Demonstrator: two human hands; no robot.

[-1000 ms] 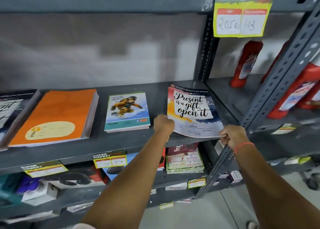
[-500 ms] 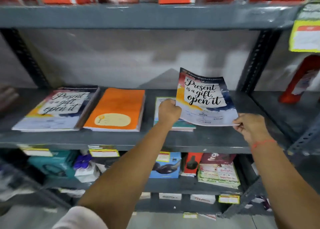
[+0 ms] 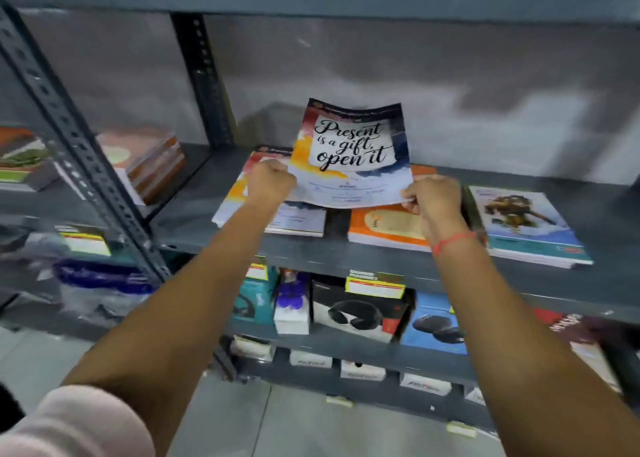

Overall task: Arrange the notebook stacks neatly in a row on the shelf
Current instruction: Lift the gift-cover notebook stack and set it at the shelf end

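We hold one notebook [image 3: 351, 152] in the air over the grey shelf [image 3: 381, 259], cover toward us, its printed words "Present is a gift, open it" upright and its far edge curling up toward the wall. Our left hand [image 3: 270, 183] is closed in a fist on the near left corner, the paper passing into the fist so that the fingers are hidden behind the knuckles. Our right hand [image 3: 433, 197] pinches the near right corner, fingers [image 3: 408, 203] narrow, with the edge of the cover caught between them; a red thread [image 3: 450, 242] circles that wrist. Below the held notebook, on the shelf: a stack with the same cover [image 3: 273, 211] at left, partly hidden by our left hand; an orange stack [image 3: 388, 224] just right of it, with a dark gap between the two; a cartoon stack [image 3: 526, 224] at right, close beside the orange one. Further left, past the perforated upright [image 3: 79, 155], a blurred pile of books [image 3: 149, 166] lies on the neighbouring bay. On the lower shelf: boxed headphones [image 3: 356, 314], a blue box [image 3: 436, 328], a teal box [image 3: 252, 297], and yellow price tags [image 3: 375, 285] on the shelf edge. A pale sleeve [image 3: 76, 422] shows at near left.
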